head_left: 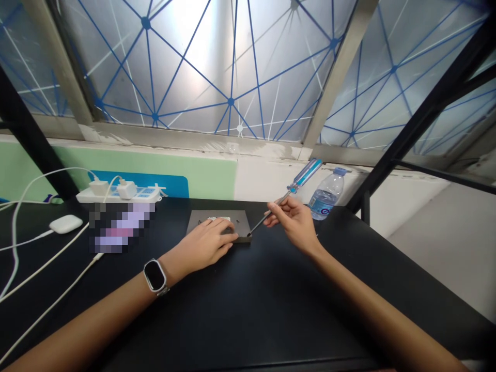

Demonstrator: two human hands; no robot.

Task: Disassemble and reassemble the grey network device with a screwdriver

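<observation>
Cables (14,243), thin and white: looping in from the far left, one ending at a small white rounded case (65,224).
Power strip (150,195), long white plastic: lying at the back of the black-topped desk (271,315), white chargers (126,189) plugged in; just in front, a flat item (122,227), pixelated out, so no telling what it is.
Left wrist: wearing a smartwatch (155,275), pale case, dark face, and on up the arm we go.
Left hand (207,243): right across a flat dark-grey rectangular box (241,218), fingers over its top, thumb low by the front edge; bracing it, I'd judge, but whether it pinches I can't tell.
Box: lying flat, mid-desk and toward the back, a pale label peeping out behind the fingers.
Screwdriver (297,184), clear-and-blue handle, slim dark shaft: slanting down leftward, tip at the box's front right corner!
Corner work: tool in hand, box under control, tip in position, so the set-up looks done; box apparently whole, nothing lifted off; whether any screw has been turned can't be seen, so the turning itself may well be left.
Right hand (297,223): drawn in narrow, thumb and fingers pinching the shaft below the handle.
Bottle (327,196), clear plastic, blue cap: standing just beyond that hand, partly filled.
</observation>
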